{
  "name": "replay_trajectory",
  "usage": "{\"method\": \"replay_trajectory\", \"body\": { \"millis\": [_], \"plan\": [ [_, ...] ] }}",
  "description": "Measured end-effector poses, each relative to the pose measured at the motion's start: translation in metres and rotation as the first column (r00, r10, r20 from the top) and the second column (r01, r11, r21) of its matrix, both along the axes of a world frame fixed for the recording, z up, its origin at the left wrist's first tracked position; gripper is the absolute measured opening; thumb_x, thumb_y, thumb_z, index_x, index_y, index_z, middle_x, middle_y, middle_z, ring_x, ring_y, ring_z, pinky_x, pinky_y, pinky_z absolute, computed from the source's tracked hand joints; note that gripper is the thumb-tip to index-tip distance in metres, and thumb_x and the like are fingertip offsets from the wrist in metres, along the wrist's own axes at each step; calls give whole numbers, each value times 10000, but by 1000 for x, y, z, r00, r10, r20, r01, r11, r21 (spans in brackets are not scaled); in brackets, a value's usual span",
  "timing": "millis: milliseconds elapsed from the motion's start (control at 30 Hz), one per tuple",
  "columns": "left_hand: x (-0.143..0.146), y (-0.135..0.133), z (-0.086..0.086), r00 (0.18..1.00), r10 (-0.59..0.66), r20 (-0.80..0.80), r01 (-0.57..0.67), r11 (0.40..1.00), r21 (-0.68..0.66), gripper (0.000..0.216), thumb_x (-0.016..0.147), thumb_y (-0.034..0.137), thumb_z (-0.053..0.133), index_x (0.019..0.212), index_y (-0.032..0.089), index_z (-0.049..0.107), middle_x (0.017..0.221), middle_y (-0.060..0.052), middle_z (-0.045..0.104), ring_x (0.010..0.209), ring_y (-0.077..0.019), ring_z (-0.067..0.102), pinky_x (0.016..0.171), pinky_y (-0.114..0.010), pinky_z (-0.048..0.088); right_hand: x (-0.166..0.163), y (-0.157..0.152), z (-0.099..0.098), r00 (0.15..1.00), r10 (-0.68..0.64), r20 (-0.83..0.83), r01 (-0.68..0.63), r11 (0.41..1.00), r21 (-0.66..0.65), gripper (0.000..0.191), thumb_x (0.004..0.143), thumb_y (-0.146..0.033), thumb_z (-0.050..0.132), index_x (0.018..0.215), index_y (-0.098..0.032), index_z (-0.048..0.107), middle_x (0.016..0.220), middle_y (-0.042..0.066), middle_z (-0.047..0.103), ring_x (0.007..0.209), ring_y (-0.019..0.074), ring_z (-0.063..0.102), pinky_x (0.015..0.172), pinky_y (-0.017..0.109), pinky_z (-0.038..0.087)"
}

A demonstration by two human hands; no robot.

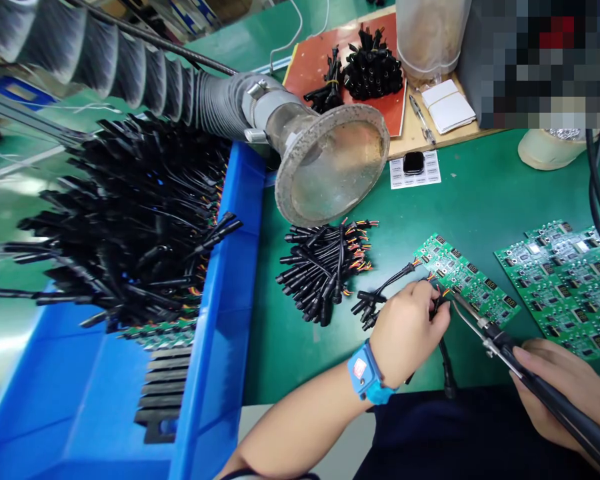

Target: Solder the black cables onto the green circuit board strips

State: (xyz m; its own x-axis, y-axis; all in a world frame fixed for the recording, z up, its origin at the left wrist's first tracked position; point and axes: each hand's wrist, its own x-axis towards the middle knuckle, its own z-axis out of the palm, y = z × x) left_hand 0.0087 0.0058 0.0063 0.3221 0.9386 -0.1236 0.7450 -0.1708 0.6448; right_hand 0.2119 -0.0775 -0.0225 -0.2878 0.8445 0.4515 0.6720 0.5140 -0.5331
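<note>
In the right hand (pixel 566 375), a diagonal soldering iron (pixel 506 350), tip forward-left.

I note a grey corrugated hose (pixel 145 77) ending in a translucent round hood (pixel 335 167) over the green table (pixel 460 200). Small black rounded-square device (pixel 413 163) on white printed sheet (pixel 401 181). Slim silvery pen (pixel 421 118) beside banded white paper stack (pixel 453 113), on tan wooden board (pixel 413 138).

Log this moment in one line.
left hand: pinching black connector cable at green circuit boards | right hand: holding soldering iron | tip: near colored wires
</note>
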Motion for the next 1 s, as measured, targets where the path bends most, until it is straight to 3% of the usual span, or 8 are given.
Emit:
{"method": "replay_trajectory", "body": {
  "millis": [100, 267, 433, 633, 767, 1000],
  "plan": [
    [0, 0, 1, 1000, 0, -3, 0, 1000, 9, 66, 775, 205, 586, 805, 153, 557, 723, -28, 593, 614, -144, 560, 559, -267, 493, 0, 2, 2, 1000, 9, -8, -9, 1000, -20, 329, 801, -131, 525, 1122, -185, 484, 788, 28, 615, 666, 155, 597, 550, 288, 517],
    [1, 0, 2, 1000, 3, 2, -3, 1000, 9, 57, 779, 203, 578, 806, 159, 553, 733, -28, 598, 613, -140, 562, 565, -269, 503, 3, 2, 6, 994, 73, -81, -68, 995, 71, 470, 743, -17, 553, 1196, -115, 475, 736, 28, 612, 694, 167, 598, 577, 303, 524],
    [1, 1, 3, 1000, -1, -4, 1, 1000, 11, 51, 778, 194, 579, 806, 159, 556, 729, -27, 596, 602, -136, 559, 561, -265, 502, 5, 0, 4, 993, 55, -101, -52, 998, 33, 513, 743, -12, 554, 1236, -125, 468, 730, 23, 620, 688, 171, 595, 569, 306, 521],
    [2, 0, 2, 1000, 1, -13, -1, 1000, 6, 55, 774, 189, 585, 806, 153, 559, 714, -23, 585, 600, -139, 551, 560, -265, 488, 1, 3, 1, 991, 125, -50, -127, 992, -25, 520, 772, -44, 535, 1262, -161, 406, 771, 16, 616, 682, 157, 593, 570, 302, 512],
    [2, 0, 3, 1000, -3, -23, 4, 1000, 14, 49, 778, 188, 580, 803, 157, 553, 711, -21, 582, 592, -136, 544, 549, -260, 476, -3, 7, 6, 995, 96, -30, -95, 994, 51, 478, 773, -69, 546, 1230, -148, 427, 786, 24, 606, 690, 157, 598, 563, 298, 519],
    [2, -1, 4, 998, -13, -60, 15, 999, 29, 46, 796, 211, 563, 804, 176, 535, 637, 5, 561, 551, -135, 532, 507, -249, 442, -8, 9, 10, 998, 35, -59, -32, 998, 52, 398, 768, -45, 544, 1142, -172, 499, 772, 25, 606, 643, 144, 589, 513, 291, 510]
  ]
}}
